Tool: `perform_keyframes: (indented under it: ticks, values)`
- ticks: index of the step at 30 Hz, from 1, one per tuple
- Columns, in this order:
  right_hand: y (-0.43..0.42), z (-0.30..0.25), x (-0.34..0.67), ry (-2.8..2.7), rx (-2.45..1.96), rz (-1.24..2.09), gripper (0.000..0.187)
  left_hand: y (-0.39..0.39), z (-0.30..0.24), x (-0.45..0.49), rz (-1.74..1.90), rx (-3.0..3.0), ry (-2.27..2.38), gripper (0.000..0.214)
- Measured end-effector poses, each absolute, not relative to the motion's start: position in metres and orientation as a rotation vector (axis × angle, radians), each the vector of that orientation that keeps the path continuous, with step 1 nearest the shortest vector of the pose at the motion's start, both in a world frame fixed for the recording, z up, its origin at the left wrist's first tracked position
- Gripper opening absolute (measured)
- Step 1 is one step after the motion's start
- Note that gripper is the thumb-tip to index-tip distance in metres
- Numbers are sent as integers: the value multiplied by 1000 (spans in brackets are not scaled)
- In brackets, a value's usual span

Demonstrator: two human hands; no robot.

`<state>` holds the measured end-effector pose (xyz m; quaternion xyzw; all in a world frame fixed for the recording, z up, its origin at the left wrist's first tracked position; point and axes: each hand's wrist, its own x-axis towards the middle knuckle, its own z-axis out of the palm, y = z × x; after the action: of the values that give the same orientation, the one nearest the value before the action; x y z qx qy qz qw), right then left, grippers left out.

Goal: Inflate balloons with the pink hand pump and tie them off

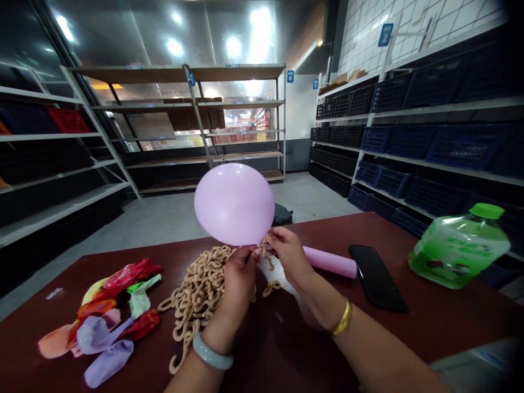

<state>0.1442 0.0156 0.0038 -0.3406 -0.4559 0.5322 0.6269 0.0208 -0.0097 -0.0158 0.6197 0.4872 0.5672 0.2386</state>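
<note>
An inflated lilac balloon (pixel 234 203) stands above the table, its neck pointing down toward me. My left hand (pixel 240 273) is closed in a pinch at the balloon's neck. My right hand (pixel 286 252) pinches a tan curly cord (pixel 268 258) against the same neck, and its loose end dangles. The fingertips of both hands nearly meet, so the neck itself is mostly hidden. Beside and partly behind my left hand lies a heap of similar tan curly cords (pixel 200 284). One loose cord (pixel 271 287) rests on the table between my wrists.
Limp coloured balloons (pixel 100 330) lie at the left of the dark red table (pixel 286 349). To the right are a pink tube (pixel 331 262), a black phone (pixel 377 277) and a green bottle (pixel 458 245). Shelves with dark crates (pixel 462 144) stand beyond.
</note>
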Motion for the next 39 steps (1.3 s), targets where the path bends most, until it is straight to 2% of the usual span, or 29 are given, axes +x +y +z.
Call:
perform_keyframes:
  ticks: [8, 16, 21, 30, 39]
  values:
    - [27, 2, 149, -900, -786, 1200, 33, -8, -19, 37, 1578, 1602, 1197, 26]
    - [22, -4, 137, -967, -801, 1434, 42, -2, -22, 20, 1578, 1446, 1295, 32]
    - [18, -14, 128, -965, -840, 1543, 38, 5, -27, 11, 1536, 1726, 1475, 25]
    - [30, -17, 123, -806, -844, 1433, 33, -3, -16, 11, 1335, 1979, 1567, 25]
    - [124, -19, 111, -857, -952, 1476, 21, -3, -8, -3, 1666, 1731, 1518, 23]
